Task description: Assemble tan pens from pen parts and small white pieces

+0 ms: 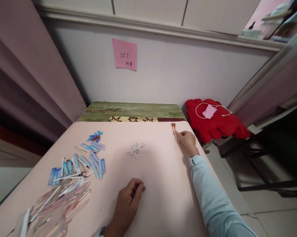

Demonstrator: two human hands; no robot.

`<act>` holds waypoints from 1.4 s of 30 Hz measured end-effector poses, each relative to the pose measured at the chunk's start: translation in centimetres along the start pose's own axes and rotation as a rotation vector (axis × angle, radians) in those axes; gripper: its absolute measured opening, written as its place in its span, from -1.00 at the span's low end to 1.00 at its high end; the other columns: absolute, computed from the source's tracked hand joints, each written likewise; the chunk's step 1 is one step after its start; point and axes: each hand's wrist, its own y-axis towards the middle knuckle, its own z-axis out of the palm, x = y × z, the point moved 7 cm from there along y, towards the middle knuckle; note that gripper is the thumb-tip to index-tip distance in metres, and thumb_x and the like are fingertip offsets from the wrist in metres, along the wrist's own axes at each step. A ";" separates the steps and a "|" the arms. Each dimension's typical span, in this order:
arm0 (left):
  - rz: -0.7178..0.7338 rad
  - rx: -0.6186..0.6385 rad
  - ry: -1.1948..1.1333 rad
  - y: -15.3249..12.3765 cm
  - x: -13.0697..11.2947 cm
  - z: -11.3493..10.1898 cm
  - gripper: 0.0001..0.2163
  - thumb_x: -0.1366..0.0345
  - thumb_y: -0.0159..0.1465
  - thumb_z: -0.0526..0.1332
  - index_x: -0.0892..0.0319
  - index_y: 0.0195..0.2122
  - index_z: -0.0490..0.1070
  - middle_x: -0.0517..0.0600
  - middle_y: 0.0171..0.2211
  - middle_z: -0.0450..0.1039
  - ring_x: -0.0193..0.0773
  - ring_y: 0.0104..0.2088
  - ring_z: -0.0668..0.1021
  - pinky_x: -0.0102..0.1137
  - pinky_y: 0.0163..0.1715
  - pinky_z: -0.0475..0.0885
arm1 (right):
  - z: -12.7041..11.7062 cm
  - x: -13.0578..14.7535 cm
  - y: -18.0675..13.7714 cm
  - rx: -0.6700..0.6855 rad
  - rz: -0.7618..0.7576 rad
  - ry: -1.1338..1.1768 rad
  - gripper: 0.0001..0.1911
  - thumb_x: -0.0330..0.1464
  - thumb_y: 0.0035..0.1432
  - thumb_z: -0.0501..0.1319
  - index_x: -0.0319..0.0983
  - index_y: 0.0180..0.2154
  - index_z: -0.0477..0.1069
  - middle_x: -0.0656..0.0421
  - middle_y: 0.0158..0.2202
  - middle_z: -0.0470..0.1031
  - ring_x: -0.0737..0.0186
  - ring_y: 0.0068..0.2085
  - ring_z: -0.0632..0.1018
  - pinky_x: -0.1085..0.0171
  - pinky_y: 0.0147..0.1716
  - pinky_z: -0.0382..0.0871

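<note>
At the far right of the tabletop, my right hand (pixel 187 141) pinches the side of a slim pen with a brown topper. Two such pens (pixel 174 129) lie side by side there, their pale barrels pointing toward me. Nearer to me, my left hand (pixel 128 200) is curled with thumb and forefinger together; whatever its fingers may hold is hidden. Beyond it sits a small heap of short white-grey tube pieces (pixel 136 150). On the left lie blue pen barrels (pixel 94 161), a cluster of blue and brown small toppers (pixel 95 136), and a pile of clear pinkish pen parts (pixel 64 200).
A pink cloth (pixel 158 197) covers most of the table, with a green patterned top (pixel 138 108) showing at the back. Off the right edge, a red cloth (pixel 205 123) carries a white cable and pink paper. A pink note (pixel 125 54) is stuck on the wall.
</note>
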 end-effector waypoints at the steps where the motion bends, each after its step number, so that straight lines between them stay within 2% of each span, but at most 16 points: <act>1: -0.001 0.001 -0.001 0.0 0.0 0.0 -0.75 0.07 0.33 0.11 0.13 -0.34 0.38 -0.04 -0.45 0.50 -0.30 -0.48 0.48 -0.46 -0.46 0.36 | 0.0 0.3 -0.1 -0.008 0.001 -0.044 -0.53 0.05 0.02 0.23 -0.23 -0.41 0.57 0.05 -0.49 0.58 0.14 -0.41 0.53 0.28 -0.47 0.19; 5: -0.011 -0.007 -0.006 -0.1 -0.1 0.0 -0.75 0.07 0.33 0.12 0.13 -0.34 0.38 -0.04 -0.46 0.50 -0.30 -0.48 0.48 -0.46 -0.46 0.35 | 0.4 1.1 -0.7 -0.014 0.024 -0.186 -0.60 -0.06 0.01 0.27 -0.21 -0.23 0.56 0.02 -0.30 0.61 0.05 -0.25 0.56 0.27 -0.38 0.23; 12: 0.001 -0.001 0.010 0.0 0.3 0.1 -0.76 0.08 0.34 0.10 0.13 -0.33 0.37 -0.03 -0.44 0.50 -0.27 -0.43 0.50 -0.44 -0.43 0.36 | 0.4 1.5 -1.2 -0.008 0.047 -0.238 -0.66 -0.18 0.05 0.23 -0.21 -0.19 0.56 -0.01 -0.25 0.60 0.01 -0.20 0.56 0.24 -0.31 0.26; 16: -0.011 -0.003 0.009 -0.1 0.4 0.2 -0.76 0.09 0.34 0.09 0.13 -0.33 0.36 -0.02 -0.43 0.50 -0.28 -0.42 0.51 -0.44 -0.42 0.36 | 0.4 1.2 -1.4 0.006 0.039 -0.235 -0.65 -0.16 0.04 0.22 -0.21 -0.21 0.58 -0.01 -0.26 0.60 0.03 -0.21 0.56 0.25 -0.33 0.25; 20: -0.018 -0.009 -0.008 -0.3 0.2 0.4 -0.78 0.13 0.34 0.09 0.13 -0.33 0.37 -0.02 -0.42 0.51 -0.30 -0.44 0.49 -0.44 -0.43 0.35 | 0.4 0.3 -1.7 -0.010 0.006 -0.181 -0.53 -0.01 0.06 0.22 -0.23 -0.19 0.58 -0.01 -0.29 0.60 0.03 -0.26 0.54 0.24 -0.35 0.22; 24: -0.008 -0.022 -0.024 -0.5 0.3 0.4 -0.80 0.17 0.33 0.09 0.14 -0.34 0.38 -0.02 -0.43 0.51 -0.32 -0.46 0.48 -0.46 -0.46 0.32 | -0.8 0.5 -1.9 -0.159 -0.062 -0.115 -0.43 0.05 0.10 0.19 -0.26 -0.10 0.55 -0.01 -0.28 0.60 0.03 -0.30 0.51 0.23 -0.37 0.17; 27: 0.001 -0.034 -0.036 -0.6 0.4 0.3 -0.82 0.19 0.32 0.10 0.15 -0.34 0.37 -0.03 -0.44 0.51 -0.33 -0.48 0.47 -0.46 -0.46 0.32 | -2.2 2.9 -3.2 -0.308 -0.168 -0.012 -0.49 0.01 0.17 0.15 -0.26 -0.15 0.56 0.03 -0.32 0.59 0.09 -0.34 0.50 0.25 -0.38 0.13; 29: 0.010 -0.036 -0.050 -0.7 0.4 0.3 -0.83 0.20 0.32 0.10 0.15 -0.34 0.37 -0.03 -0.44 0.51 -0.33 -0.49 0.47 -0.45 -0.45 0.33 | -2.6 5.2 -4.8 -0.342 -0.258 0.068 -0.53 -0.01 0.21 0.12 -0.25 -0.23 0.58 0.06 -0.37 0.57 0.14 -0.36 0.49 0.27 -0.38 0.14; 32: 0.028 -0.037 -0.066 -0.8 0.4 0.3 -0.83 0.21 0.31 0.11 0.16 -0.35 0.38 -0.03 -0.45 0.50 -0.33 -0.48 0.48 -0.45 -0.44 0.33 | -1.7 8.7 -8.0 -0.255 -0.384 0.192 -0.58 -0.05 0.22 0.14 -0.23 -0.35 0.57 0.12 -0.44 0.55 0.22 -0.41 0.47 0.30 -0.37 0.17; 35: 0.047 -0.032 -0.071 -0.8 0.5 0.3 -0.83 0.21 0.31 0.11 0.16 -0.34 0.39 -0.02 -0.45 0.50 -0.33 -0.48 0.47 -0.45 -0.44 0.33 | 0.9 11.1 -11.3 -0.067 -0.433 0.320 -0.57 -0.02 0.18 0.17 -0.23 -0.42 0.55 0.19 -0.56 0.48 0.28 -0.50 0.41 0.32 -0.43 0.17; 39: 0.059 -0.031 -0.090 -0.9 0.8 0.3 -0.83 0.21 0.31 0.11 0.17 -0.35 0.38 -0.02 -0.46 0.49 -0.33 -0.48 0.46 -0.45 -0.44 0.33 | 4.7 11.8 -14.1 0.130 -0.350 0.519 -0.53 0.02 0.13 0.19 -0.26 -0.45 0.53 0.21 -0.58 0.44 0.30 -0.52 0.36 0.33 -0.47 0.18; 42: 0.052 -0.044 -0.131 -1.0 0.8 0.2 -0.82 0.19 0.30 0.12 0.17 -0.37 0.38 -0.03 -0.47 0.48 -0.34 -0.50 0.45 -0.45 -0.44 0.33 | 6.7 10.8 -14.4 0.156 -0.210 0.655 -0.52 0.03 0.10 0.20 -0.28 -0.46 0.52 0.18 -0.56 0.45 0.28 -0.51 0.36 0.33 -0.47 0.21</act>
